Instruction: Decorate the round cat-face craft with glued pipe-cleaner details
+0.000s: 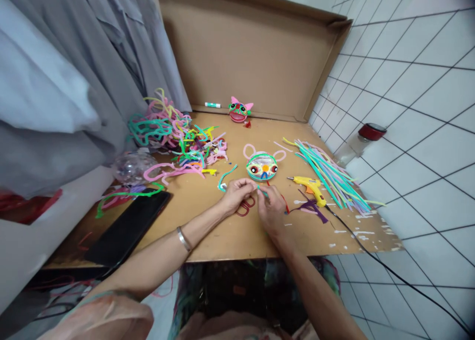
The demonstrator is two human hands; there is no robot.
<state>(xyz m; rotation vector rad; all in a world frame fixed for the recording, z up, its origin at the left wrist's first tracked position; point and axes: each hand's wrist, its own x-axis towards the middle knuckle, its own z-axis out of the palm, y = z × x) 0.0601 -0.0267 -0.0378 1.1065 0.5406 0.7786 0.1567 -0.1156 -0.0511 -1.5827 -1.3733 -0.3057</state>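
Observation:
My left hand [239, 192] and my right hand [270, 204] meet above the table with fingertips pinched together. Between them shows a short bit of teal pipe cleaner [263, 193], mostly hidden by the fingers. Just beyond lies a round animal face [261, 161] with pink loop ears, a green rim and dark eyes. Red-handled scissors [244, 209] rest partly under my left hand. A bent teal pipe cleaner piece [222, 180] lies to the left of the fingers. On the right are a yellow hot glue gun [310, 187] and purple scraps [313, 207].
A tangled heap of pipe cleaners [185, 137] fills the back left; a bundle of straight ones [330, 174] lies right. A finished-looking face [239, 110] stands against the cardboard [252, 53]. A black phone-like slab [128, 228], a lidded jar [358, 144] and the glue gun's cord [371, 253] flank the work area.

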